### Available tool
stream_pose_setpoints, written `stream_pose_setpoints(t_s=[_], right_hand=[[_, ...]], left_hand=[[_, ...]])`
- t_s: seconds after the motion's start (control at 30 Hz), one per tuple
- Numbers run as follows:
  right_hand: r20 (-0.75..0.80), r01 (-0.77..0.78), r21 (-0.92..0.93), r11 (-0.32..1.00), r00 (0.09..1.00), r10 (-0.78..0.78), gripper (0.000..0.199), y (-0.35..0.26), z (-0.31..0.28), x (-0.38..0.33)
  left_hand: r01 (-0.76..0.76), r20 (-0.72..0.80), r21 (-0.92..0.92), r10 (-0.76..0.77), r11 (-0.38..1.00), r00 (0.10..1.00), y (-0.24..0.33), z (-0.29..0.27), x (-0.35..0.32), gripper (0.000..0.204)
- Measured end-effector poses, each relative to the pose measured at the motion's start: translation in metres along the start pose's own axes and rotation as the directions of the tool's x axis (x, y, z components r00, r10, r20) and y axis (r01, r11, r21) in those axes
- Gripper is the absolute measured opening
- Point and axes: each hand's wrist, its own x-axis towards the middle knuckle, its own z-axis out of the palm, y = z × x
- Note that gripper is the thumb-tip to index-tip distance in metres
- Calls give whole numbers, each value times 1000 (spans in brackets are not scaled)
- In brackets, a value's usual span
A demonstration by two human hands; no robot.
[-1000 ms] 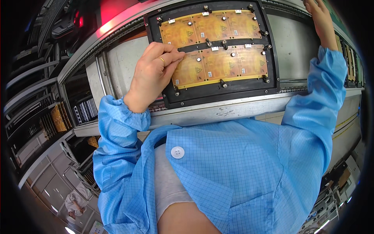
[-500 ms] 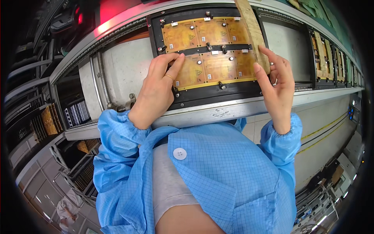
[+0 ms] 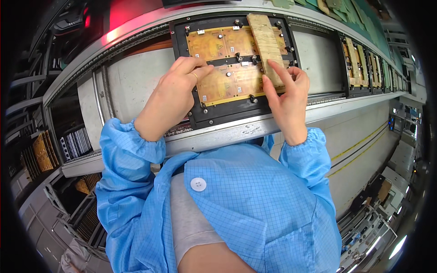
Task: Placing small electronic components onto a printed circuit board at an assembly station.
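A black carrier frame [image 3: 236, 110] holds several amber circuit boards [image 3: 217, 86] in two rows, with small black clips [image 3: 253, 98] along its bars. Across the right-hand boards lies a pale wooden strip [image 3: 263, 36], slightly slanted. My right hand [image 3: 289, 98] is closed round the strip's near end, thumb on its left edge and forefinger across its top. At the frame's left side is my left hand [image 3: 170, 98], a ring on one finger. Its thumb and forefinger are pinched together over a board's edge; what lies between them is hidden.
The frame sits between the metal rails [image 3: 236, 132] of a conveyor. More carriers [image 3: 357, 63] with wooden strips stand farther along to the right. A coiled spring [image 3: 107, 91] and rod lie at the left. Green sheets [image 3: 350, 16] are at the far right, and a red light glows at the far left.
The wooden strip has moved left with my right hand, uncovering clips on the frame's right side. My left hand has shifted slightly left in view and stays at the frame's left edge.
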Motion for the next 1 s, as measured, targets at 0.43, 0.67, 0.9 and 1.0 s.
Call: stream_pose_setpoints(t_s=[0.43,0.67,0.9,1.0], right_hand=[[-242,146,-195,970,951,-191,36,73,-43,140],[-280,-312,-667,677,946,161,60,205,4,311],[-264,-392,-441,808,917,300,64,222,-20,301],[-199,-285,-130,950,946,256,63,156,-52,233]], left_hand=[[243,-308,-292,-331,925,892,5,-42,-61,42],[406,-380,-443,-577,800,723,-27,-15,-122,38],[450,-173,-510,-600,733,781,-28,-14,-118,42],[495,15,-549,-584,674,811,-8,-8,-103,50]])
